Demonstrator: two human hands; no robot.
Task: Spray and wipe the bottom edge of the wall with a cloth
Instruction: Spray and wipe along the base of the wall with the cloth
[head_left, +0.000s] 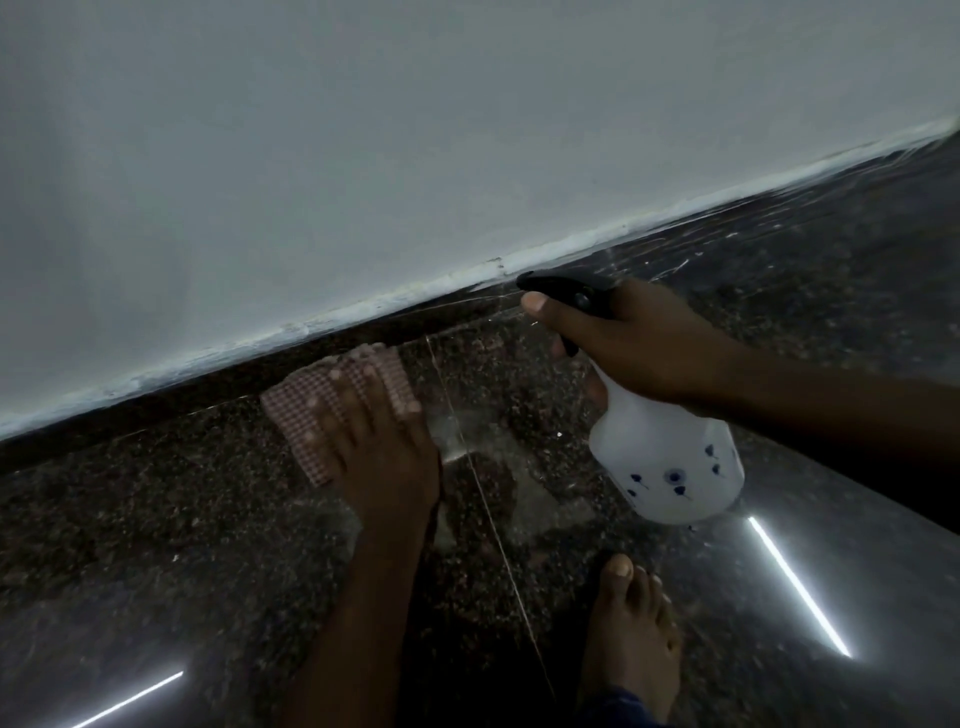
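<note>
Bare foot nearest, flat on dark speckled floor, bright light streaks reflected on either side. Left hand palm down on checked cloth, fingers spread flat across it, pressing it onto floor just beside dark skirting strip. Right hand wrapped around neck of white spray bottle, index finger extended along black trigger head, remaining fingers curled around neck. Bottle tilted, nozzle aimed at bottom edge of wall, close to it, not touching. Thin spray lines visible off nozzle. Pale wall farthest, edge paint rough and chipped.
</note>
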